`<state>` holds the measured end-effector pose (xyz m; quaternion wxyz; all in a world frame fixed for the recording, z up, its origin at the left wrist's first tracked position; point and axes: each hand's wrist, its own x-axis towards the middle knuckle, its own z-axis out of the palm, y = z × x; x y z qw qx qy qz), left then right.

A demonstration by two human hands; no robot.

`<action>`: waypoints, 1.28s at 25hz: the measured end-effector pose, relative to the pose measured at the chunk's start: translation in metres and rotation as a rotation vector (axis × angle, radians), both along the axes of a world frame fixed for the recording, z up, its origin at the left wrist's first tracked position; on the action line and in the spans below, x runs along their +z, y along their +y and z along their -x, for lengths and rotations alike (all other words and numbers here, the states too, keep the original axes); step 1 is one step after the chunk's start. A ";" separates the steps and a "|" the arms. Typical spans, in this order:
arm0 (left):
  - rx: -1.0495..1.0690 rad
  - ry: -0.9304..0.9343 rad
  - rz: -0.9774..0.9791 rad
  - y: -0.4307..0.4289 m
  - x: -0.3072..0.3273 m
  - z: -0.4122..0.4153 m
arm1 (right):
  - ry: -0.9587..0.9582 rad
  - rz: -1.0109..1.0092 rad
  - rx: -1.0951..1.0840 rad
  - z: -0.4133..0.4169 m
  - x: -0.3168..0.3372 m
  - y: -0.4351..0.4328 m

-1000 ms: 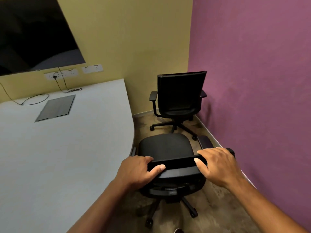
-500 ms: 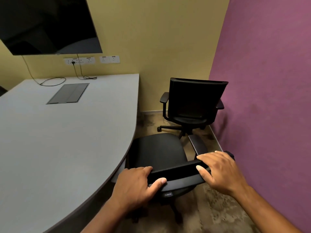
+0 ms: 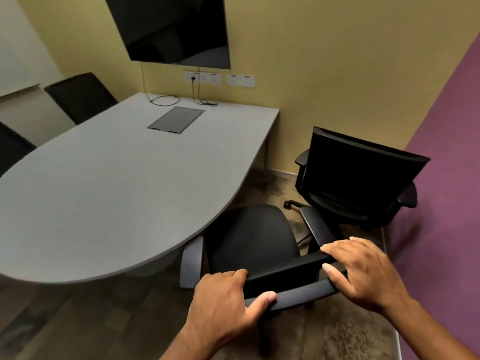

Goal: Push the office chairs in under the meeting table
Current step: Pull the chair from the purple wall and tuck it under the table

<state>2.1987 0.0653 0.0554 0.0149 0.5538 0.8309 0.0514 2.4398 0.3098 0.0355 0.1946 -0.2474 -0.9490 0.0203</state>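
Note:
A black office chair (image 3: 253,239) stands in front of me, its seat facing the curved edge of the grey meeting table (image 3: 111,188). The front of the seat and the left armrest sit right at that edge. My left hand (image 3: 224,298) grips the left end of the backrest's top bar. My right hand (image 3: 363,271) grips its right end. A second black office chair (image 3: 361,178) stands behind it, out from the table, in the corner by the purple wall.
Two more dark chairs (image 3: 80,96) are at the table's far left side. A floor box lid (image 3: 176,120) and cables (image 3: 166,100) lie on the tabletop. A dark screen (image 3: 171,29) hangs on the yellow wall. The purple wall (image 3: 446,178) is close on the right.
The chair has turned and rolled left toward the table, both hands still on its backrest. My view has swung left, showing more of the table and the far chairs.

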 end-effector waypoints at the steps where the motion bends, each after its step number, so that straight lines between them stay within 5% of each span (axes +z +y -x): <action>1: 0.037 -0.009 -0.003 0.003 0.000 -0.013 | -0.002 0.001 0.026 -0.004 0.002 0.011; 14: 0.332 -0.008 -0.046 0.042 0.006 -0.062 | -0.028 -0.008 0.254 0.014 0.006 0.098; 32: 0.581 0.094 -0.166 0.064 0.002 0.062 | -0.092 -0.002 0.478 0.216 0.008 0.147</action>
